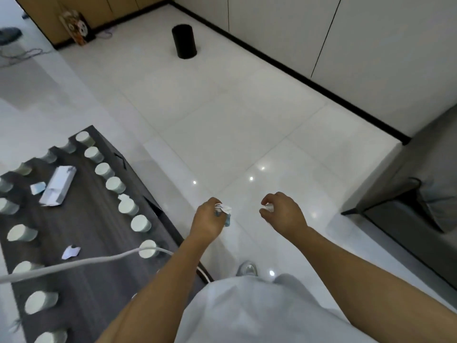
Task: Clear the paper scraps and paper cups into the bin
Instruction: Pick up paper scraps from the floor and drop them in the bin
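Note:
My left hand (209,220) grips a crumpled white and blue paper scrap (224,212) over the white floor, just right of the dark table (94,219). A small white paper scrap (268,208) is held in the curled fingers of my right hand (284,211), a little further right. The black cylindrical bin (184,41) stands on the floor far ahead, near the wall. Several white paper cups (141,223) stand upside down along the table's edges. More paper scraps lie on the table: a large folded one (58,186), a blue-white one (37,188) and a small one (71,252).
A white cable (74,264) runs across the table's near part. A grey sofa (420,199) stands at the right. White cabinets (346,45) with a black skirting line the far right wall. A patterned bag (75,27) leans against brown cabinets at the back left. Open floor lies between me and the bin.

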A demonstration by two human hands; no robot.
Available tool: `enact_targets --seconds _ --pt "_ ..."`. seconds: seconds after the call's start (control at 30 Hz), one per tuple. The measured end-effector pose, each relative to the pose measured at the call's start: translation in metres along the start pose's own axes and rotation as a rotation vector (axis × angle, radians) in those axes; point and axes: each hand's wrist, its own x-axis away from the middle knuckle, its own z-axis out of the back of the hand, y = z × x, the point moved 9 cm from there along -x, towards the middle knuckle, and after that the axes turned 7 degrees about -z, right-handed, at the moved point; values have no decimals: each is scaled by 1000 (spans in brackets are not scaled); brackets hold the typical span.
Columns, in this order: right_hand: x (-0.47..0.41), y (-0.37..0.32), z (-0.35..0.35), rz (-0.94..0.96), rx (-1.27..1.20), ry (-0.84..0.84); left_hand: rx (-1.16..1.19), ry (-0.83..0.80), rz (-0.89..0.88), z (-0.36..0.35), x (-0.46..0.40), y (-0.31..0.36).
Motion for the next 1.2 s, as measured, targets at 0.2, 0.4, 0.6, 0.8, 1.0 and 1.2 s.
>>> enact_targets --seconds 0.2,0.4,0.6,0.8,1.0,1.2 --pt "-116 -38 26 9 30 -30 47 42 1 36 -113 23" --pt "-271 -78 40 57 65 -73 66 54 87 56 -256 25" --pt "-433 -139 75 86 49 -86 34 97 127 99 -414 47" --pt "-563 -217 96 136 66 -141 56 141 162 157 -543 58" --pt "-704 -312 87 189 78 -158 39 150 182 224 -687 37" --pt "-843 -413 91 144 30 -141 41 152 153 315 -834 20"
